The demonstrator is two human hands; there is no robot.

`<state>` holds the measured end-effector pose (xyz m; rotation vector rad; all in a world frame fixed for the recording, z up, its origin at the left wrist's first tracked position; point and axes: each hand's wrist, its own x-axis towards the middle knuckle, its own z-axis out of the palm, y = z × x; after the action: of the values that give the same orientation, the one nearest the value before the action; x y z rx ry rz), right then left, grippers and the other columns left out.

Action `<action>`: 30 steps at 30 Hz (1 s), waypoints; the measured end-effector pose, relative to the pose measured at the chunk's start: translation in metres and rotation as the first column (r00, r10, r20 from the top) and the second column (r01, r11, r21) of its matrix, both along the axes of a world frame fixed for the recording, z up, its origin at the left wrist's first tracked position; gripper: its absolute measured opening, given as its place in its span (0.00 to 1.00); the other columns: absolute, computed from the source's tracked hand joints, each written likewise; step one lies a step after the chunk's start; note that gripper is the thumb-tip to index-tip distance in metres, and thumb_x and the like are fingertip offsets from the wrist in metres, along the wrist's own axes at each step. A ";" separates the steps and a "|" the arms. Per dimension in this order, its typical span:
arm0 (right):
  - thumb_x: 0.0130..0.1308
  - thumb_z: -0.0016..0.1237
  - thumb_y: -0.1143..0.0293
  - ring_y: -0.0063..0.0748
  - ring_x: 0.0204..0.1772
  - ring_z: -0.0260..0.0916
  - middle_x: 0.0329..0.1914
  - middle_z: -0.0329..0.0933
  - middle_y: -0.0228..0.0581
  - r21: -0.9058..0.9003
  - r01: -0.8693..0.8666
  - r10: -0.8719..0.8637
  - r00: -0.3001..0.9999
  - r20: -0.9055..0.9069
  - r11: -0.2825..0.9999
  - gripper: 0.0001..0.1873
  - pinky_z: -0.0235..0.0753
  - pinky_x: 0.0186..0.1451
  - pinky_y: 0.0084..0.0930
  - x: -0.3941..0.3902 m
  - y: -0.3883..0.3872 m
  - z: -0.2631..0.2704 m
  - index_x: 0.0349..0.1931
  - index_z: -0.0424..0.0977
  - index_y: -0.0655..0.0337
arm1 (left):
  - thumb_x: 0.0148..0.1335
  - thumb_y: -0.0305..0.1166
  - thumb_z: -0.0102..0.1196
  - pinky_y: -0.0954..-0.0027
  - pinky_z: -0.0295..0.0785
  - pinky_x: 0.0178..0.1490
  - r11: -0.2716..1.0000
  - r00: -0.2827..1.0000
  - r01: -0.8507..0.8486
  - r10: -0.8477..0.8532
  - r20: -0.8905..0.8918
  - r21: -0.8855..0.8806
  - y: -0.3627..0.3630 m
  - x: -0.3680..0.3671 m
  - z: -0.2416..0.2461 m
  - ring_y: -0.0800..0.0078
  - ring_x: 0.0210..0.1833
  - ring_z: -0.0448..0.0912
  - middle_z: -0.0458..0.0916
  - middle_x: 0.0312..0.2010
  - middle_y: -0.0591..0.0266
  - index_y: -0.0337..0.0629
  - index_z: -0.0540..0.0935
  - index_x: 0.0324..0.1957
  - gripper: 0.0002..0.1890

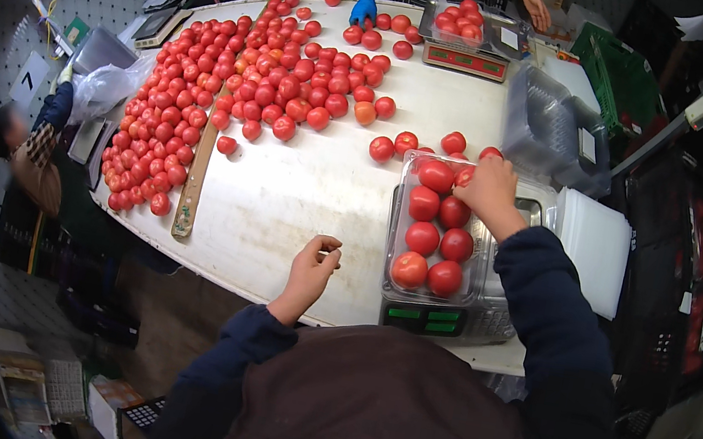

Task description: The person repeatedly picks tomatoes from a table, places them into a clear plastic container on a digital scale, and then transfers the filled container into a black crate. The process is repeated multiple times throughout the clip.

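A clear plastic clamshell tray (399,227) lies on a digital scale (424,318) with green displays, its lid folded out to the right. Two columns of red tomatoes (421,238) fill much of it. My right hand (492,191) is at the tray's far right corner, its fingers on a tomato (464,175) that they partly cover. Over the white table, left of the scale, my left hand (312,272) hangs with curled fingers apart and nothing in it. Several loose tomatoes (381,148) lie just beyond the tray.
A wooden strip (190,192) divides a large heap of tomatoes (167,112) on the left. Stacked clear trays (536,118) and white liner sheets (586,252) are on the right. Across the table, a co-worker's blue-gloved hand (364,10) touches tomatoes near a second scale (465,62). Other people stand at left.
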<state>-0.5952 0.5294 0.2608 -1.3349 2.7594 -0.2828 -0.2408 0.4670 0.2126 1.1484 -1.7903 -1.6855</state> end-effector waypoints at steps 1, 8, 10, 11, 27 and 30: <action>0.44 0.67 0.55 0.54 0.50 0.74 0.44 0.79 0.52 -0.058 0.013 -0.010 0.999 0.052 0.998 0.28 0.76 0.54 0.44 -0.005 0.005 0.001 0.41 0.81 0.68 | 0.70 0.31 0.54 0.72 0.75 0.41 1.000 1.000 -0.019 0.019 -0.018 0.014 0.000 0.001 0.004 0.75 0.38 0.81 0.79 0.43 0.62 0.39 0.78 0.51 0.11; 0.46 0.68 0.59 0.58 0.51 0.75 0.46 0.76 0.59 -0.421 -0.019 0.170 0.930 0.325 0.907 0.31 0.75 0.56 0.45 0.035 0.032 -0.021 0.45 0.68 0.69 | 0.70 0.29 0.54 0.73 0.75 0.42 0.995 0.980 0.077 -0.064 -0.187 0.061 0.003 -0.036 0.026 0.76 0.36 0.80 0.80 0.41 0.62 0.36 0.78 0.50 0.10; 0.49 0.68 0.63 0.59 0.52 0.74 0.48 0.75 0.59 -0.464 -0.089 0.242 0.928 0.282 0.881 0.34 0.75 0.56 0.44 0.057 0.029 -0.024 0.53 0.63 0.65 | 0.71 0.30 0.54 0.73 0.75 0.42 0.989 0.973 0.147 -0.140 -0.182 0.023 0.001 -0.054 0.030 0.76 0.38 0.80 0.79 0.42 0.62 0.37 0.77 0.51 0.11; 0.49 0.68 0.63 0.59 0.53 0.74 0.48 0.75 0.58 -0.503 -0.077 0.245 0.930 0.275 0.861 0.34 0.75 0.56 0.44 0.062 0.028 -0.021 0.52 0.64 0.64 | 0.71 0.30 0.54 0.74 0.75 0.42 0.984 0.970 0.177 -0.173 -0.172 0.011 -0.001 -0.064 0.033 0.77 0.40 0.80 0.79 0.44 0.62 0.38 0.76 0.53 0.12; 0.56 0.65 0.71 0.34 0.44 0.76 0.42 0.77 0.42 -0.638 -0.159 0.581 0.614 0.534 0.753 0.26 0.76 0.50 0.28 0.145 0.072 0.046 0.54 0.73 0.65 | 0.75 0.39 0.48 0.63 0.79 0.55 0.759 0.862 0.347 -0.027 -0.506 0.551 0.008 -0.017 0.069 0.62 0.54 0.80 0.74 0.58 0.54 0.40 0.65 0.68 0.24; 0.63 0.56 0.76 0.27 0.44 0.76 0.42 0.78 0.37 -0.600 -0.083 0.552 0.506 0.662 0.796 0.18 0.76 0.50 0.24 0.150 0.080 0.038 0.54 0.73 0.65 | 0.73 0.44 0.51 0.61 0.79 0.50 0.712 0.814 0.319 0.131 -0.566 0.625 0.011 0.020 0.053 0.59 0.49 0.82 0.77 0.56 0.51 0.46 0.64 0.69 0.28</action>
<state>-0.4450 0.6096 0.2986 -1.2915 1.6160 -1.2940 -0.2208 0.4778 0.2655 0.6315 -0.8283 -2.5521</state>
